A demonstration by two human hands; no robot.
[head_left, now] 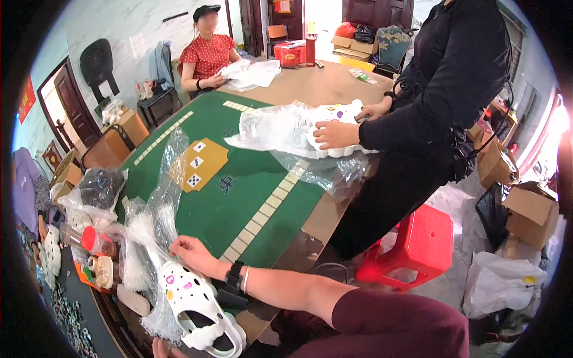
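Note:
A white clog [200, 310] with small coloured charms lies at the table's near edge, partly inside a clear plastic bag [156, 238]. My right hand [190, 253], a black watch and a bracelet on its wrist, reaches in from the right and pinches the bag just above the clog. Only a sliver of my left hand [160, 348] shows at the bottom edge, beside the clog's heel and the bag. Its grip is hidden.
A green mat [239, 197] covers the wooden table. A standing person in black presses both hands on bagged white clogs [334, 128]. A seated person in red handles white bags at the far end. Jars and bags [95, 244] crowd the left; a red stool [412, 244] and cardboard boxes stand to the right.

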